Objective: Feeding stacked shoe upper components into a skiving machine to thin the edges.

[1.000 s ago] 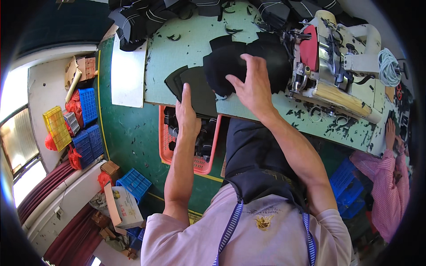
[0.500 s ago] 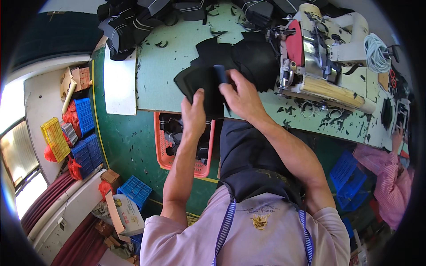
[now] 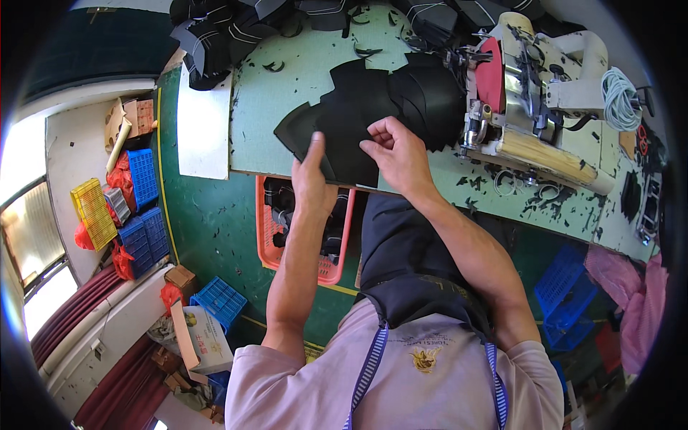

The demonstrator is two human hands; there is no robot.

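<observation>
At the left end of the worktop (image 3: 261, 100) lies a white board (image 3: 204, 132). Next comes my left hand (image 3: 313, 183), closed on a few black pieces (image 3: 295, 130), thumb on top, at the worktop's front edge above a pink basket (image 3: 261, 236). Their pointed corner faces left; black overlaps black on the right, so I cannot tell their long axis. My right hand (image 3: 394, 154) hovers over the black, fingers curled, thumb and forefinger nearly together; I cannot tell whether they pinch anything. Beyond it a black pile (image 3: 437, 107) spreads to the machine (image 3: 530, 107).
</observation>
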